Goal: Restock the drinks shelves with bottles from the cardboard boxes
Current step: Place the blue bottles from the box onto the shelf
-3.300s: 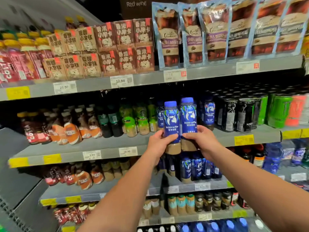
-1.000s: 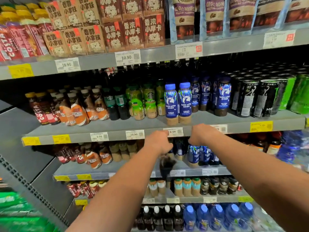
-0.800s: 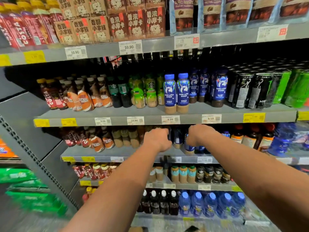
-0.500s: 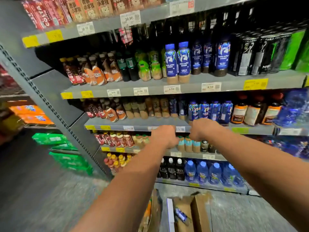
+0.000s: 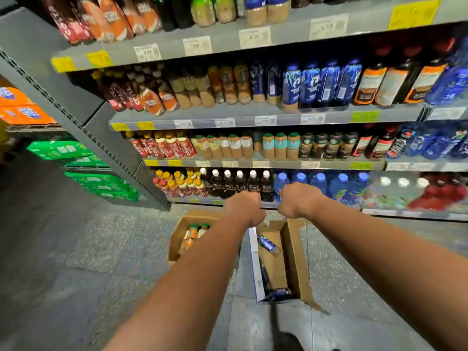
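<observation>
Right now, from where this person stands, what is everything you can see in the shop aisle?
left cardboard box: one, brown, on the floor
orange-capped bottles: a few, inside the left cardboard box
right cardboard box: one, brown, floor beside it
blue bottle: at least one, lying in the right cardboard box
shelves: four tiers, grey, stocked with drinks
white-capped bottles: six, dark, bottom shelf
blue-capped bottles: several, blue, bottom shelf
green packs: stacked, far left floor
left hand: fingers curled, nothing visibly held, above the boxes
right hand: likewise
</observation>
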Motion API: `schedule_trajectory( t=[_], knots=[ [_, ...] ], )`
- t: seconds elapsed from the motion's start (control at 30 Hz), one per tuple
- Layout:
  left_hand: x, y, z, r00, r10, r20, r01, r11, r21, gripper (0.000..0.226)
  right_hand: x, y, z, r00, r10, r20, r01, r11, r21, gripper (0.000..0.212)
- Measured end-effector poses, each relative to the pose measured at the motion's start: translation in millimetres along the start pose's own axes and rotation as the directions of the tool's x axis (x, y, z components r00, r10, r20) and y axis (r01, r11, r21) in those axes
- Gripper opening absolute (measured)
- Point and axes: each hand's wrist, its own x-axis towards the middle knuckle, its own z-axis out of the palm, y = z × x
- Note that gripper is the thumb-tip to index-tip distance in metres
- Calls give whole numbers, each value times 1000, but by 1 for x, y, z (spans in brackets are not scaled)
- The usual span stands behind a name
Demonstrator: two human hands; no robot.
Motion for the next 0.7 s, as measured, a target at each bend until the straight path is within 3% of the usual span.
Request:
schedule_trajectory(
  t=[0.2,0.37,0.7],
  knots=[
    [28,-15,61,990,108,91,-115,991,74,38,27,-4,66,994,81,70,-86,993,85,39],
    [77,-18,119,976,110,189,-117,993,24,36,67,22,127,976,144,162,-170,973,157,42],
    [166,-7,264,949,-28,315,94,975,-199,24,174,70,262,908,233,347,-334,904,266,34]
  ],
)
